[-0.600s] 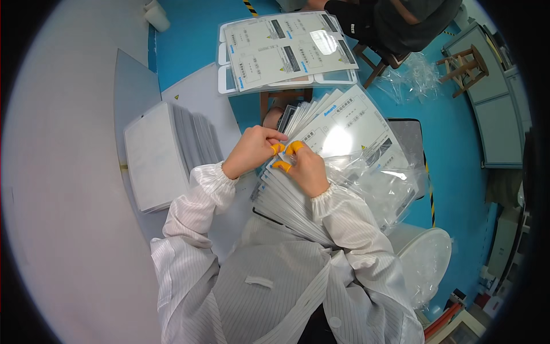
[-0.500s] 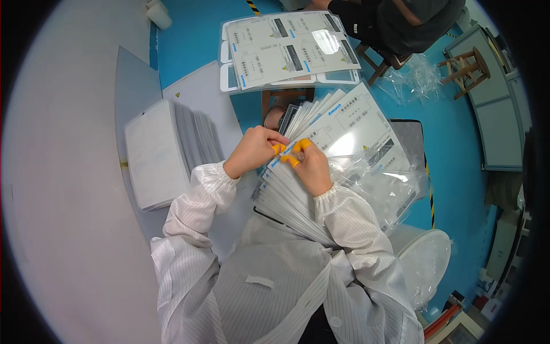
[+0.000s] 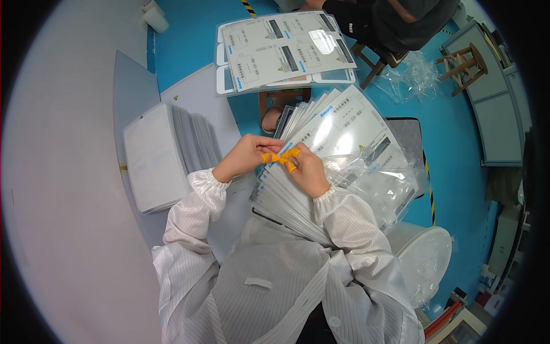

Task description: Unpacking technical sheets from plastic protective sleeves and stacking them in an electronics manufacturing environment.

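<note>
A fanned stack of white printed panels [image 3: 349, 123] with blue and black markings lies in front of me. My left hand [image 3: 243, 156] is closed at the left edge of the top panel, its fingertips pinching there. From the other side, my right hand [image 3: 308, 172] pinches at the same edge, its fingertips meeting those of my left. Yellow finger cots cover fingertips on both hands. What sits between the right fingertips is too small to make out. Crumpled clear film [image 3: 372, 186] lies over the right part of the stack, beside my right forearm.
At left stands a thick stack of whitish sheets [image 3: 154, 157] on a grey surface. More printed panels [image 3: 286, 51] lie on a stool ahead. A seated person [image 3: 401, 28] is beyond, near loose clear film [image 3: 415, 77] and a wooden stool [image 3: 463, 67]. A round white bin [image 3: 427, 258] stands right.
My left hand has shifted slightly left and down. The right fingers, spread a little before, have closed together and now meet the left fingertips at the panel's edge.
</note>
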Demonstrator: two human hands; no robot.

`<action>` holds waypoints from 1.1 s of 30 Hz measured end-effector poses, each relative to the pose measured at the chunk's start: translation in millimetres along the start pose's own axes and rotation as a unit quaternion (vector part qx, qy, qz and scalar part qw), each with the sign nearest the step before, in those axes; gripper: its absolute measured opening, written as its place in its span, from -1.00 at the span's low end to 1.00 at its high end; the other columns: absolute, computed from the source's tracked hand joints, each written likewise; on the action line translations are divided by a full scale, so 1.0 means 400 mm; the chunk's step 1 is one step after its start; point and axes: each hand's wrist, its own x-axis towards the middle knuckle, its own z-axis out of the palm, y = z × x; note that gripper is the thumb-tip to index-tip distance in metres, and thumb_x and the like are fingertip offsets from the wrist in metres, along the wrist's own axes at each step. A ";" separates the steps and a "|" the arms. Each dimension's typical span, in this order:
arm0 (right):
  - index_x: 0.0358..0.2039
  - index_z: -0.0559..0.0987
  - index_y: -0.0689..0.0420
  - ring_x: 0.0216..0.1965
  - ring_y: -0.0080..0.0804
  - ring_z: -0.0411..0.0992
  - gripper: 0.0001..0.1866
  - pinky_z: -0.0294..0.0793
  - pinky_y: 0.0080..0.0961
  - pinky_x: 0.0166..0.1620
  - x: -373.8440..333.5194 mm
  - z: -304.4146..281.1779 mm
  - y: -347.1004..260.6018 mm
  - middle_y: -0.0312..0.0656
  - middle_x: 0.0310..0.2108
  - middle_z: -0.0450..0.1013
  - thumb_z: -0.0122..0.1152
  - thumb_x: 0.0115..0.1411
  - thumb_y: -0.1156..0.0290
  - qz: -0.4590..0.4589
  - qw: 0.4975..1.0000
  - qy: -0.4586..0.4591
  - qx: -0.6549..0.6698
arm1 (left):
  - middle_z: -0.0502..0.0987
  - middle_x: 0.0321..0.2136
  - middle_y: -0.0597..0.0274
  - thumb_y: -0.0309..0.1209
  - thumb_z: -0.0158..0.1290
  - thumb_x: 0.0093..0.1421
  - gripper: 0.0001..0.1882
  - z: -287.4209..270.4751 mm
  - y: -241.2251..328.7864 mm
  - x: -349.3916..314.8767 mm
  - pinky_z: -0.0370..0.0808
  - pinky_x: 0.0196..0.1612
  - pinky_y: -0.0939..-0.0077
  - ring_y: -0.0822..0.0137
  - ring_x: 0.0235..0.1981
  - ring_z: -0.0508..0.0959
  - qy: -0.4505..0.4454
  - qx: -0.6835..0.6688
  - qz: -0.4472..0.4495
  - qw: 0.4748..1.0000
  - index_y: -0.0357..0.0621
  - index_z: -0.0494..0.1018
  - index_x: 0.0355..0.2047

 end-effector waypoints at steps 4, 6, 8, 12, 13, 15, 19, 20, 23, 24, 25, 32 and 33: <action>-0.32 0.43 0.19 -0.16 -0.33 0.35 -0.82 0.35 -0.37 -0.10 -0.005 -0.049 0.049 -0.15 -0.39 0.38 0.13 0.06 0.42 -0.052 0.949 0.109 0.291 | 0.53 -0.37 0.22 -0.72 -0.03 -0.02 -0.58 -0.017 -0.025 0.011 0.45 -0.22 0.72 0.55 -0.36 0.49 0.011 0.013 -0.016 1.000 -0.25 0.44 -0.10; -0.25 0.37 0.13 -0.24 -0.36 0.32 -0.84 0.30 -0.33 -0.01 -0.005 -0.105 0.067 -0.21 -0.47 0.32 0.01 0.15 0.41 -0.033 0.859 0.203 0.469 | 0.53 -0.37 0.22 -0.72 -0.03 -0.02 -0.57 -0.028 -0.048 0.020 0.45 -0.22 0.73 0.55 -0.36 0.50 0.006 0.015 -0.030 0.999 -0.25 0.43 -0.08; -0.22 0.35 0.11 -0.35 -0.35 0.34 -0.84 0.30 -0.31 0.03 -0.010 -0.143 0.122 -0.24 -0.51 0.28 -0.07 0.17 0.44 -0.007 0.787 0.245 0.567 | 0.53 -0.34 0.23 -0.69 0.02 -0.04 -0.52 -0.046 -0.067 0.026 0.45 -0.21 0.72 0.52 -0.36 0.51 -0.049 -0.030 -0.036 0.998 -0.25 0.39 -0.04; -0.17 0.30 0.06 -0.61 -0.54 0.22 -0.81 0.37 -0.43 -0.14 -0.032 -0.176 0.163 -0.29 -0.58 0.23 -0.07 0.20 0.37 -0.030 0.710 0.169 0.683 | 0.51 -0.31 0.25 -0.52 0.10 -0.02 -0.47 -0.083 -0.018 0.043 0.43 -0.17 0.68 0.48 -0.29 0.51 -0.198 -0.055 0.001 0.979 -0.24 0.32 0.03; -0.16 0.30 0.06 -0.69 -0.62 0.14 -0.77 0.36 -0.51 -0.25 -0.033 -0.174 0.157 -0.32 -0.59 0.20 -0.03 0.21 0.30 -0.038 0.729 0.147 0.667 | 0.50 -0.28 0.25 -0.42 0.11 -0.01 -0.44 -0.082 0.011 0.049 0.42 -0.18 0.66 0.48 -0.29 0.49 -0.212 -0.050 0.029 0.976 -0.21 0.30 0.05; -0.14 0.29 0.06 -0.71 -0.63 0.11 -0.78 0.35 -0.54 -0.32 -0.032 -0.162 0.143 -0.32 -0.59 0.20 -0.04 0.21 0.32 -0.027 0.734 0.141 0.663 | 0.48 -0.25 0.26 -0.32 0.12 0.01 -0.40 -0.075 0.039 0.070 0.41 -0.18 0.65 0.49 -0.29 0.47 -0.221 -0.042 0.059 0.973 -0.17 0.27 0.08; -0.13 0.29 0.07 -0.72 -0.64 0.10 -0.78 0.34 -0.59 -0.44 -0.031 -0.153 0.126 -0.31 -0.59 0.20 -0.09 0.22 0.35 -0.019 0.750 0.141 0.645 | 0.47 -0.24 0.29 -0.34 0.01 0.12 -0.49 0.010 0.086 0.142 0.37 -0.31 0.67 0.57 -0.43 0.34 -0.210 0.017 0.069 0.975 -0.09 0.25 0.11; -0.13 0.29 0.07 -0.72 -0.64 0.10 -0.78 0.34 -0.59 -0.44 -0.033 -0.155 0.124 -0.31 -0.59 0.20 -0.09 0.22 0.35 -0.021 0.750 0.144 0.645 | 0.49 -0.28 0.30 -0.40 -0.01 0.13 -0.54 0.034 0.085 0.155 0.37 -0.35 0.69 0.59 -0.44 0.35 -0.152 0.069 0.075 0.983 -0.12 0.29 0.08; -0.16 0.32 0.07 -0.73 -0.67 0.08 -0.80 0.30 -0.67 -0.47 -0.057 -0.180 0.118 -0.34 -0.60 0.18 -0.08 0.22 0.33 -0.017 0.747 0.162 0.644 | 0.52 -0.36 0.31 -0.49 -0.03 0.13 -0.62 0.051 0.062 0.184 0.37 -0.39 0.72 0.63 -0.45 0.36 -0.073 0.139 0.091 0.983 -0.16 0.36 0.01; -0.17 0.32 0.07 -0.73 -0.69 0.06 -0.80 0.25 -0.71 -0.50 -0.072 -0.208 0.124 -0.37 -0.60 0.18 -0.06 0.22 0.31 -0.006 0.740 0.185 0.647 | 0.53 -0.38 0.32 -0.53 -0.04 0.13 -0.65 0.048 0.055 0.191 0.37 -0.41 0.73 0.64 -0.46 0.37 -0.050 0.156 0.098 0.982 -0.18 0.39 -0.03; -0.17 0.33 0.07 -0.73 -0.71 0.04 -0.79 0.20 -0.74 -0.54 -0.089 -0.240 0.138 -0.39 -0.61 0.17 -0.04 0.21 0.29 0.005 0.731 0.207 0.650 | 0.53 -0.38 0.32 -0.53 -0.04 0.13 -0.65 0.036 0.055 0.194 0.37 -0.41 0.73 0.64 -0.46 0.37 -0.051 0.156 0.101 0.981 -0.18 0.39 -0.03; -0.55 0.23 0.12 -0.65 -0.60 -0.05 -0.84 -0.03 -0.67 -0.51 -0.550 -0.803 0.500 -0.34 -0.67 -0.02 -0.17 0.19 0.54 -0.107 0.659 0.404 0.625 | 0.48 -0.21 0.15 -0.55 -0.06 0.15 -0.63 -0.294 0.024 0.236 0.44 -0.25 0.69 0.49 -0.30 0.48 0.136 -0.049 0.018 0.989 -0.32 0.33 -0.01; -0.57 0.22 0.13 -0.65 -0.59 -0.04 -0.82 -0.03 -0.67 -0.52 -0.663 -0.882 0.576 -0.33 -0.68 -0.03 -0.18 0.19 0.55 -0.156 0.615 0.428 0.643 | 0.47 -0.18 0.11 -0.57 -0.08 0.15 -0.62 -0.335 0.013 0.250 0.45 -0.23 0.67 0.45 -0.29 0.50 0.159 -0.123 0.014 0.979 -0.33 0.31 0.02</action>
